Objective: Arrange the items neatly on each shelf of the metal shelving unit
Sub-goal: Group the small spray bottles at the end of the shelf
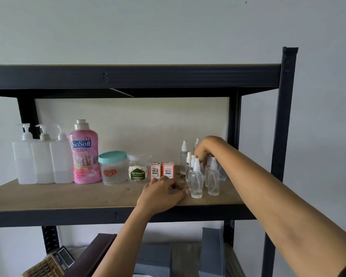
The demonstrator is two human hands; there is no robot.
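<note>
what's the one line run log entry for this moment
shelf: middle board | left hand: resting on board by refill ink boxes | right hand: reaching into spray bottles cluster | grip: unclear

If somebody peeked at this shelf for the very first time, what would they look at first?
Probably the bright pink SoSoft bottle, standing left of the middle beside three white pump bottles. Then the two hands at the right: the right hand reaches into a bunch of small clear spray bottles, while the left hand rests on the wooden shelf before two orange ink boxes.
</note>
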